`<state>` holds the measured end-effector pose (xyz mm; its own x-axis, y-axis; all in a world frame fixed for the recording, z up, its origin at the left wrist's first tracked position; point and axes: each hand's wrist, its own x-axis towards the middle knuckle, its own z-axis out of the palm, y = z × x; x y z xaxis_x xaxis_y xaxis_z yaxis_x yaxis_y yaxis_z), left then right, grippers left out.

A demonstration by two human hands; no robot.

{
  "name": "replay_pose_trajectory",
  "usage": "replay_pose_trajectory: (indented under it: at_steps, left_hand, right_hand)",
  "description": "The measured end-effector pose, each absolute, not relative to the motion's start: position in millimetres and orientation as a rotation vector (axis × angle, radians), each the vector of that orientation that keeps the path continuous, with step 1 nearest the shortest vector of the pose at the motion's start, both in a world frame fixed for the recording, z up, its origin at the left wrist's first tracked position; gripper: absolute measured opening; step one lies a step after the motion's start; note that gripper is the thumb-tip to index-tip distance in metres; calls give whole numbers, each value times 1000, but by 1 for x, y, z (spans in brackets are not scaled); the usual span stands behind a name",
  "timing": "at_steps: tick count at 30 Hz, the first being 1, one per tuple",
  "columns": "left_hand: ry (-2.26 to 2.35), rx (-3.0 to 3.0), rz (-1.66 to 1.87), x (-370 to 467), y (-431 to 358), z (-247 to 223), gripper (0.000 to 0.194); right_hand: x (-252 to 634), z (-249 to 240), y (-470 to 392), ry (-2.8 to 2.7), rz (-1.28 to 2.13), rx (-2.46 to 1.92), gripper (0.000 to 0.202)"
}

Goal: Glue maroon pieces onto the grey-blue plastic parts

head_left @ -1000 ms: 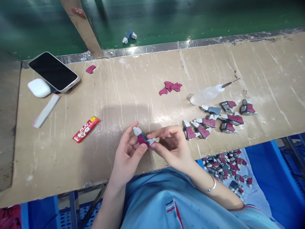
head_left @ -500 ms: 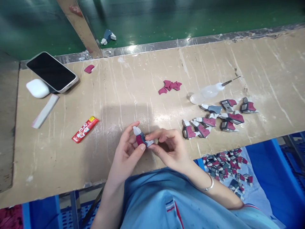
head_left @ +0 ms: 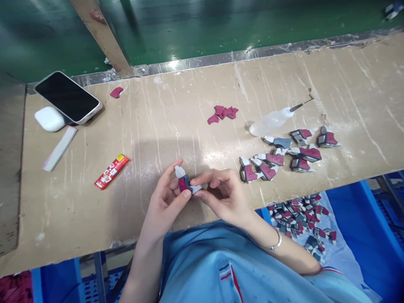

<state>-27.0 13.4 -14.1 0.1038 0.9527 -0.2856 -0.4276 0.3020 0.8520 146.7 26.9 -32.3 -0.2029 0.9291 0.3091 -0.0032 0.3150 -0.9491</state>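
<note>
Between my two hands, just above the near part of the table, is a small toy part (head_left: 184, 183) in white, dark grey and maroon. My left hand (head_left: 168, 198) grips its left side, thumb on the maroon face. The fingertips and thumb of my right hand (head_left: 224, 193) pinch its white right end. Farther back lie thin maroon pieces (head_left: 222, 113) in a loose cluster. To the right, several similar toy parts (head_left: 267, 170) sit in a group, beside a translucent squeeze bottle (head_left: 271, 121) with a thin needle tip.
At the left are a phone (head_left: 67, 97), a white case (head_left: 49, 119), a pale strip (head_left: 60, 148) and a red packet (head_left: 112, 171). One maroon piece (head_left: 116, 92) lies near the back edge. Below right, a blue bin (head_left: 356, 223) holds many toy parts. Behind the table runs a green surface (head_left: 195, 33).
The toy part on the green surface, earlier near the upright at left, is gone from there; a similar one shows at the far right. My hands keep nearly the same hold.
</note>
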Motion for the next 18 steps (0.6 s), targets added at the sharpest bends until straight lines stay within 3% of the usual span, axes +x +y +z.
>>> replay_pose_trajectory:
  at_steps: [18]
  left_hand:
    - [1014,690,1088,-32,18,-9,61]
  right_hand:
    - [142,-34,30,-1601,904,-721,26]
